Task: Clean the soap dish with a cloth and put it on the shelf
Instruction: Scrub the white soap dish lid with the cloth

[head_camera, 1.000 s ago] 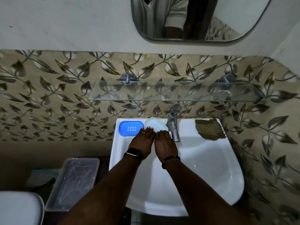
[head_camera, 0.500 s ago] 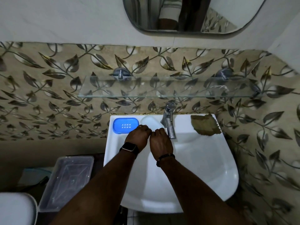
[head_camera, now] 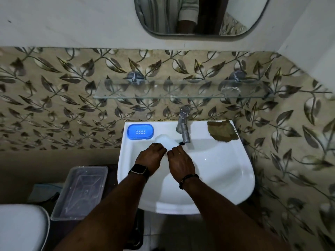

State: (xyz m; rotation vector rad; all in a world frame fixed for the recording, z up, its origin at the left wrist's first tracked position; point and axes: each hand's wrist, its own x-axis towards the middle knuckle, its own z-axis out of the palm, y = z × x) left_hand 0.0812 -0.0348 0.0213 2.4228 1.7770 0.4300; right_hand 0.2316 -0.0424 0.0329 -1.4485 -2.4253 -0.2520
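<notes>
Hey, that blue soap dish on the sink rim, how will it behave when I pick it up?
The soap dish looks like thin moulded plastic, so probably light and stiff. Its glossy surface beside the tap may be wet, so possibly slippery. It sits low and flat on the sink rim, so it should slide rather than tip.

Left of the silver tap (head_camera: 183, 126) on the white sink (head_camera: 226, 171) lies a blue soap dish (head_camera: 140, 131), right a brown cloth (head_camera: 221, 130).
</notes>
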